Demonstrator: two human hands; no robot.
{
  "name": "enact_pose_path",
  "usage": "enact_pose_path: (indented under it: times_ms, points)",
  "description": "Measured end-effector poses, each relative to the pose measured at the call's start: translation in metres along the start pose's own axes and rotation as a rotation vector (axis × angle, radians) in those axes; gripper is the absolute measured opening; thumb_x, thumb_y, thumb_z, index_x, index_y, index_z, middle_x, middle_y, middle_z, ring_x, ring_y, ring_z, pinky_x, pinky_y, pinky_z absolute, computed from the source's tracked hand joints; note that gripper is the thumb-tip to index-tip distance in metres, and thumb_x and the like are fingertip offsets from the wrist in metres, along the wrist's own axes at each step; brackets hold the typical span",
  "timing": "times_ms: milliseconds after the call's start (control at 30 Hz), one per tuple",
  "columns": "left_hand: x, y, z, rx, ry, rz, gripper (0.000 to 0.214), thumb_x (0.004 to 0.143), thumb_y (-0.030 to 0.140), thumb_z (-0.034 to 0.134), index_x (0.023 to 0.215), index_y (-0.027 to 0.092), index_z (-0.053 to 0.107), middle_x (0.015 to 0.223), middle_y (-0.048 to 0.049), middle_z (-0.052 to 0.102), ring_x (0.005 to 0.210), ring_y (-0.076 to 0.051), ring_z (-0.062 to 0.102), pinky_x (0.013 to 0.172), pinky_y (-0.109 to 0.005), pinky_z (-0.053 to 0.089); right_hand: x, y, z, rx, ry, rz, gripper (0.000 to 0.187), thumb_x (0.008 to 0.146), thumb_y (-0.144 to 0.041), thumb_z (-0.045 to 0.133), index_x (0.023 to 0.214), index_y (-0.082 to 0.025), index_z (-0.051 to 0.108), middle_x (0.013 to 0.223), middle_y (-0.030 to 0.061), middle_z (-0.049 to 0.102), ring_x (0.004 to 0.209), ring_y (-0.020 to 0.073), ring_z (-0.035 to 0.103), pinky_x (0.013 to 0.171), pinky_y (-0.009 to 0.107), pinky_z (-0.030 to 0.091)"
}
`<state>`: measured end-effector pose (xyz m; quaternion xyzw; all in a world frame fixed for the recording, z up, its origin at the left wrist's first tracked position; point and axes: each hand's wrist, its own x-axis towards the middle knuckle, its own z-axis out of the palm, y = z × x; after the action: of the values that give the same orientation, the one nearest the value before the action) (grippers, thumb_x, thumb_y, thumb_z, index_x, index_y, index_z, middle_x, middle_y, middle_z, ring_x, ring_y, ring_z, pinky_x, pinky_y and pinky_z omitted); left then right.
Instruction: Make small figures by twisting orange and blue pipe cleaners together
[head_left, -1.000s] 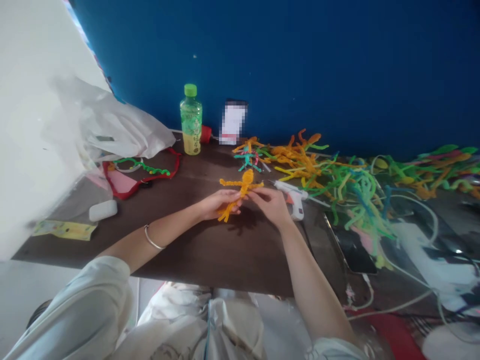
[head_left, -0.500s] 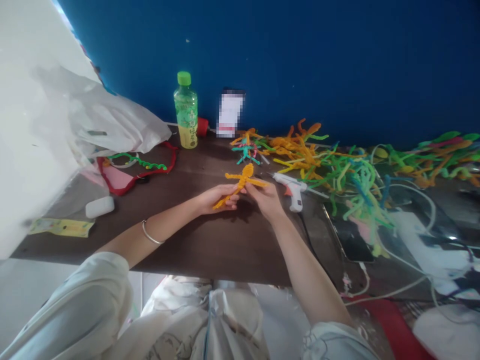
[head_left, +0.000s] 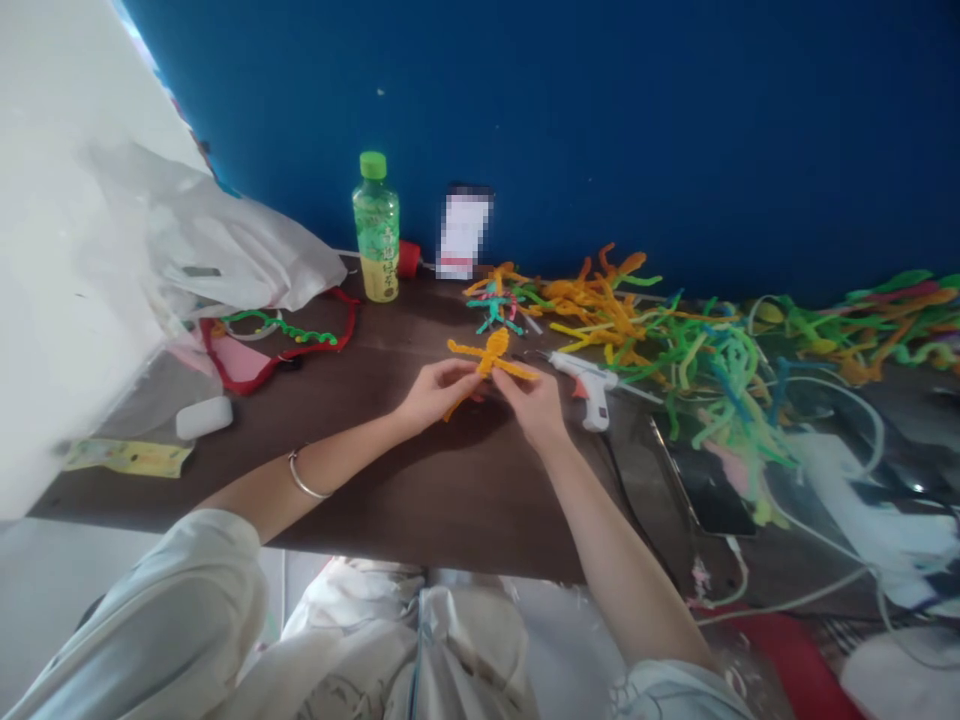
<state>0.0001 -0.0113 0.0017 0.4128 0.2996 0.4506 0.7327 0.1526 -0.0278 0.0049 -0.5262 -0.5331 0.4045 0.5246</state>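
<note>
An orange pipe-cleaner figure (head_left: 491, 355) with spread arms is held just above the dark brown table (head_left: 420, 490). My left hand (head_left: 435, 392) pinches its lower part from the left, fingers closed on it. My right hand (head_left: 532, 405) grips it from the right, fingers curled around its middle. A silver bangle (head_left: 304, 478) sits on my left wrist. A white glue gun (head_left: 589, 382) lies just right of my right hand.
A green-capped drink bottle (head_left: 378, 232) stands at the back by the blue wall. A teal figure (head_left: 495, 312) and a heap of coloured pipe cleaners (head_left: 697, 350) lie right. A white plastic bag (head_left: 225, 250), red heart shape (head_left: 277, 340), phone (head_left: 709, 500) and cables (head_left: 840, 500) surround.
Both hands have stayed on the orange figure, turning it slightly so its legs tuck in behind my left fingers. The view has shifted a little.
</note>
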Motion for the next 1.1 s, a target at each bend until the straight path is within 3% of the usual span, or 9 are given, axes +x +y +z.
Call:
enact_pose_path:
  times_ms: [133,233,433,700,833,967,1100]
  points:
    - [-0.001,-0.001,0.0,0.14,0.036,0.101,0.033,0.06,0.033,0.072,0.081,0.01,0.062,0.072,-0.0046,0.067,0.06,-0.01,0.061,0.064,-0.025,0.049,-0.002,-0.005,0.004,-0.023,0.016,-0.017,0.024,0.068,-0.037,0.065,0.081,-0.018,0.068,0.081,0.0036,0.068,0.078,0.0178,0.063,0.075,0.032,0.049]
    - [-0.002,0.0,-0.001,0.163,0.009,0.079,0.034,0.064,0.038,0.068,0.081,0.01,0.062,0.067,-0.0044,0.066,0.059,-0.01,0.06,0.06,-0.022,0.048,-0.004,-0.009,0.005,-0.056,0.007,-0.014,0.024,0.067,-0.039,0.066,0.077,-0.017,0.067,0.077,0.0033,0.068,0.073,0.0173,0.063,0.072,0.032,0.05]
    - [-0.001,0.0,0.0,-0.071,-0.012,-0.031,0.029,0.066,0.034,0.068,0.083,0.011,0.061,0.071,-0.0036,0.066,0.063,-0.008,0.061,0.069,-0.023,0.049,-0.003,-0.005,0.005,0.018,-0.038,-0.027,0.023,0.069,-0.038,0.065,0.082,-0.019,0.066,0.081,0.0035,0.067,0.074,0.017,0.062,0.074,0.033,0.05]
    - [-0.002,0.002,0.001,-0.264,-0.013,-0.113,0.016,0.071,0.021,0.065,0.083,0.011,0.063,0.072,-0.0032,0.064,0.067,-0.008,0.06,0.074,-0.023,0.048,-0.002,-0.009,-0.001,-0.225,-0.076,-0.227,0.018,0.075,-0.035,0.059,0.078,-0.019,0.067,0.077,0.0034,0.063,0.071,0.0151,0.058,0.066,0.028,0.046]
    - [-0.002,0.005,-0.001,-0.314,-0.075,-0.2,0.01,0.073,0.017,0.063,0.08,0.009,0.064,0.071,-0.0028,0.063,0.063,-0.006,0.059,0.072,-0.022,0.049,0.001,-0.015,-0.006,-0.188,-0.128,-0.145,0.019,0.07,-0.036,0.063,0.07,-0.018,0.066,0.07,0.0025,0.062,0.067,0.0148,0.056,0.064,0.028,0.045]
    - [0.0,0.007,-0.006,-0.315,-0.117,-0.285,0.009,0.072,0.015,0.063,0.079,0.009,0.063,0.07,-0.0035,0.063,0.061,-0.007,0.059,0.069,-0.023,0.05,0.004,-0.014,-0.009,-0.018,-0.138,-0.022,0.021,0.064,-0.038,0.069,0.07,-0.019,0.064,0.071,0.0011,0.063,0.067,0.014,0.058,0.067,0.028,0.047]
    - [0.002,0.008,-0.011,-0.279,-0.185,-0.29,0.01,0.069,0.016,0.067,0.074,0.008,0.063,0.068,-0.0041,0.063,0.059,-0.009,0.06,0.068,-0.024,0.052,0.005,-0.008,-0.01,0.058,-0.124,0.021,0.025,0.058,-0.039,0.073,0.069,-0.019,0.063,0.071,0.0006,0.063,0.068,0.0136,0.058,0.068,0.028,0.048]
